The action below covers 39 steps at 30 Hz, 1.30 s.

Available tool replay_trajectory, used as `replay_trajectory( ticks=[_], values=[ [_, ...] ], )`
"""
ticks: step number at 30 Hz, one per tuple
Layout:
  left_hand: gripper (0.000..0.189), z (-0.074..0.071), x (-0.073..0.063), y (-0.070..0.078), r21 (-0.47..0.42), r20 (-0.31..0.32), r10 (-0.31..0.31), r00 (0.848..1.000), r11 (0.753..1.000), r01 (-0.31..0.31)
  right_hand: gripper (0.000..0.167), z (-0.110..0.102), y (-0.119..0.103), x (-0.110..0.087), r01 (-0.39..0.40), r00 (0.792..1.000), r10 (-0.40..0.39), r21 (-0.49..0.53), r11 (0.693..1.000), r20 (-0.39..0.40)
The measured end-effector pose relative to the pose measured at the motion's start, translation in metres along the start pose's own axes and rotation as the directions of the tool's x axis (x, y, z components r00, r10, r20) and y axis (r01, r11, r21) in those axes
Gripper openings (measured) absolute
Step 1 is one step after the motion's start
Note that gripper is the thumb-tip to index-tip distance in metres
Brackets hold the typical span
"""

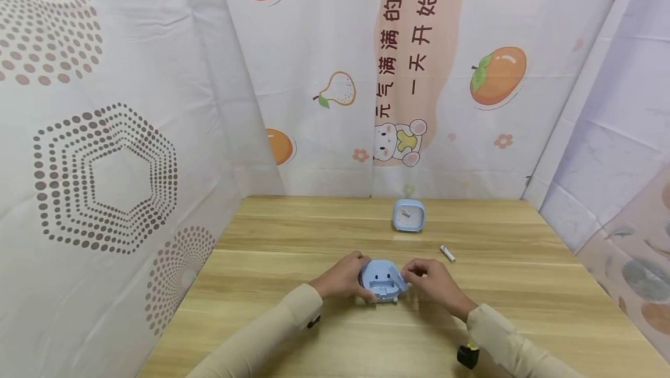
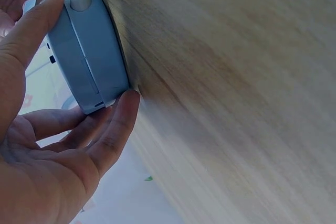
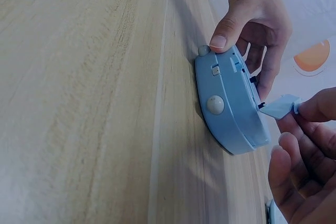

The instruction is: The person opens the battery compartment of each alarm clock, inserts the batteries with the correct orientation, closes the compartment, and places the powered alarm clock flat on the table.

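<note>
A light blue alarm clock (image 1: 373, 268) lies face down on the table, its back upward and its battery compartment uncovered. My left hand (image 1: 346, 277) grips it from the left, thumb by the edge with the small round feet, fingers round the opposite edge in the left wrist view. Between thumb and fingers of my right hand (image 1: 435, 284) is the small blue battery cover (image 3: 282, 106), tilted close over the clock's right side. The right wrist view shows a pale round foot (image 3: 215, 105) on the clock's side. Its face is hidden against the table.
A second light blue clock (image 1: 409, 216) stands at the back of the wooden table (image 1: 293, 238), dial facing me. One white battery (image 1: 447, 253) lies to the right, beyond my right hand. Printed curtains (image 1: 324, 134) hang behind the table and along both sides.
</note>
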<state>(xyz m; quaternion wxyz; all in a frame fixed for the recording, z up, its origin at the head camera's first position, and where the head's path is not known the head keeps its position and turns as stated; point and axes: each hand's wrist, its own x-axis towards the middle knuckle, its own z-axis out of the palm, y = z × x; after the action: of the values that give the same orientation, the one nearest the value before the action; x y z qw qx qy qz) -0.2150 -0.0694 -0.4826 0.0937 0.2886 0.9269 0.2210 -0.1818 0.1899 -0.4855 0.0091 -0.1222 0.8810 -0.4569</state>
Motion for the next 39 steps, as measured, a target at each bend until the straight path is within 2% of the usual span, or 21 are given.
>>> replay_trajectory(
  ticks=[4, 11, 23, 28, 35, 39],
  values=[
    [0.098, 0.0, 0.001, -0.001, 0.002, -0.006, 0.01, 1.0, 1.0, -0.01, 0.009, -0.002, 0.0, -0.001, -0.003, 1.0, 0.003, 0.009, 1.0, 0.0],
    [0.099, 0.0, 0.0, -0.002, 0.011, -0.002, 0.004, 1.0, 1.0, -0.004, 0.008, -0.004, 0.0, -0.004, -0.055, 0.998, 0.055, 0.048, 0.997, 0.009],
    [0.1, -0.002, -0.001, -0.002, 0.016, 0.007, 0.016, 1.0, 1.0, -0.016, 0.009, -0.011, 0.012, -0.006, -0.105, 0.994, 0.105, 0.063, 0.992, 0.012],
    [0.1, -0.001, -0.002, -0.001, 0.019, 0.013, 0.007, 1.0, 1.0, -0.008, 0.012, -0.013, 0.016, -0.009, -0.144, 0.989, 0.14, 0.106, 0.984, 0.045],
    [0.099, 0.0, -0.002, 0.0, 0.004, 0.007, -0.002, 1.0, 1.0, 0.002, 0.017, -0.018, 0.022, -0.012, -0.144, 0.987, 0.133, 0.139, 0.98, 0.085],
    [0.1, 0.0, -0.002, -0.001, 0.006, 0.007, 0.005, 1.0, 1.0, -0.005, 0.017, -0.02, 0.025, -0.014, -0.172, 0.983, 0.16, 0.151, 0.973, 0.091]
  ],
)
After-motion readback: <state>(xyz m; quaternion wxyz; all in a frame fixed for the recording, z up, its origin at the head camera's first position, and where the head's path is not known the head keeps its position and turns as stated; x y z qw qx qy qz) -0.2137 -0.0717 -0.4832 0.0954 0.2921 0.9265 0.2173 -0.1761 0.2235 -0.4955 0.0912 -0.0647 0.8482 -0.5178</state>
